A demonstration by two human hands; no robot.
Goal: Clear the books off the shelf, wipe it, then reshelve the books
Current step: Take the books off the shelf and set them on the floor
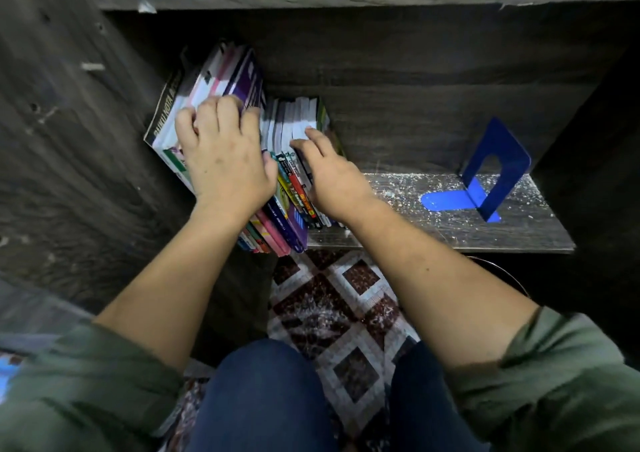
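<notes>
My left grip curls over the tall colourful paperback books at the left end of the dusty dark wooden shelf. My right grip rests spread on the shorter paperback books beside them. Clearing, I judge: next I squeeze both bunches together and lift them out.

Books stand left on shelf (bookend right).

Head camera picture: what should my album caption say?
Left hand grips books, right hand touches them, on a dusty shelf with a blue bookend.
</notes>
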